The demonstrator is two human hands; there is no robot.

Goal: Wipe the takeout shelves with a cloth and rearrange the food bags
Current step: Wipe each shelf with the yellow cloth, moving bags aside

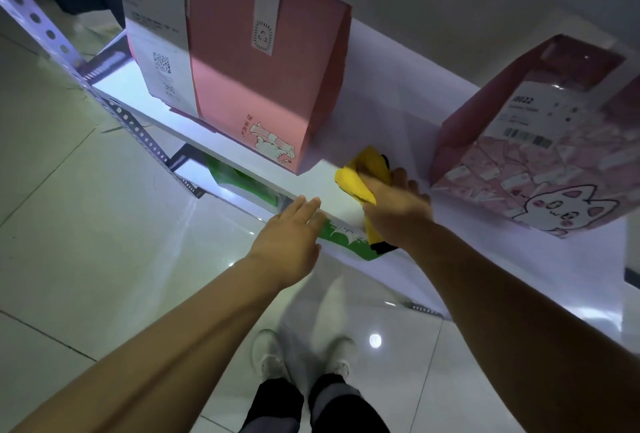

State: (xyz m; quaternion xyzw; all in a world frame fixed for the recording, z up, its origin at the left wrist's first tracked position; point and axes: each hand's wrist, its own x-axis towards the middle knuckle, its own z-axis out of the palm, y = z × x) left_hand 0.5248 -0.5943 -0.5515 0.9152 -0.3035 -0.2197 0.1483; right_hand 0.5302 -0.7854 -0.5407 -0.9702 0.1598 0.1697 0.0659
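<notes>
Clamping yellow cloth [358, 178] on shelf [398, 103]: right hand [398, 214] grip | left hand [289, 235] grip apart, fingers straight, near edge.

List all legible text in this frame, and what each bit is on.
"366": receipt on the tall pink bag.
"8022", leading character unclear: sticker label on the cat-print bag.
Too small or blurred: the rest of both labels, the QR code, the characters by the pink bag's drawing, and the print on the green bag.
</notes>
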